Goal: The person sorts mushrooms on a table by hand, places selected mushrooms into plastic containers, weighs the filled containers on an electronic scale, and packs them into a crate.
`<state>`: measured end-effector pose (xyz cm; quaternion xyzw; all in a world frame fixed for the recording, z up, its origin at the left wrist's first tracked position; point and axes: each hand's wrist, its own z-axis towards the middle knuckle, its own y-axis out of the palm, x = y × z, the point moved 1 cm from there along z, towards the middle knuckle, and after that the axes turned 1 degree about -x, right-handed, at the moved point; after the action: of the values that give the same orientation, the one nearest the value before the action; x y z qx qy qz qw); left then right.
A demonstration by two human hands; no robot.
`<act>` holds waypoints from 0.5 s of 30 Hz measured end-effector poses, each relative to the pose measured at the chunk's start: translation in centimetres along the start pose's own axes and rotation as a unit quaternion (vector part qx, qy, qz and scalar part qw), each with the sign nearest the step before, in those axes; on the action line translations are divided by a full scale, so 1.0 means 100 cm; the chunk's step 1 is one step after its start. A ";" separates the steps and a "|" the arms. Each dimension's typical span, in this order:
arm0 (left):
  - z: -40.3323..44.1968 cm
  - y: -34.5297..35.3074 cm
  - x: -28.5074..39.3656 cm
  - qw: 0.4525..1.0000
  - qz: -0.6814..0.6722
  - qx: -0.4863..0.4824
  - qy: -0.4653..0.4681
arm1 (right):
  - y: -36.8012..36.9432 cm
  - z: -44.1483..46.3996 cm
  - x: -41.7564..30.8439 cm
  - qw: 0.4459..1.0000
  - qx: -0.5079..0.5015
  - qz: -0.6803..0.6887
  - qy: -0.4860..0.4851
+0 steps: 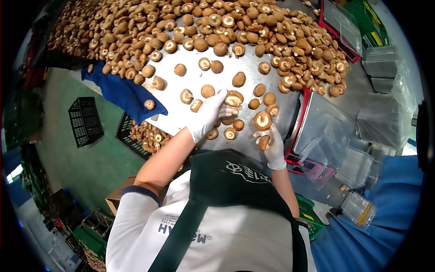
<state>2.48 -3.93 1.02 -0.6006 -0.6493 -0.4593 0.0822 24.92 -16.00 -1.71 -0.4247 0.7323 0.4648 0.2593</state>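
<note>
My left hand (207,115), in a white glove, reaches over the metal table (172,102). Its thumb and fingers close round a brown mushroom (234,98) whose gills show. Smaller mushrooms lie just below and beside those fingers. Nearer the table's right side, my right hand (273,148), also gloved, holds mushrooms: one with its pale underside and stem showing (262,120) at the fingertips, another (264,143) against the palm. Several loose mushrooms lie scattered around both hands, some cap up and others gills up.
A large mushroom heap (217,20) covers the table's far side. On the right stand a red-edged scale (324,119) and clear plastic trays (355,167). Blue cloth (122,97) hangs over the left edge, above a black crate of mushrooms (125,131). Another black crate (86,121) is on the floor.
</note>
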 end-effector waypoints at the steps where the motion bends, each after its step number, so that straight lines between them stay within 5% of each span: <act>1: -0.007 0.003 0.001 1.000 -0.014 0.000 -0.011 | 0.003 -0.001 -0.004 1.000 0.007 -0.029 -0.010; 7: -0.028 -0.001 -0.010 0.999 -0.040 0.015 -0.032 | 0.005 0.002 -0.003 0.992 0.041 -0.103 -0.061; 15: -0.058 -0.028 -0.043 0.996 0.052 0.052 0.048 | -0.010 -0.006 0.014 0.992 -0.011 0.129 0.008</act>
<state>-1.30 -10.61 0.05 -0.6060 -0.6354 -0.4478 0.1685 25.12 -17.29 -3.04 -0.3329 0.7777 0.4996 0.1866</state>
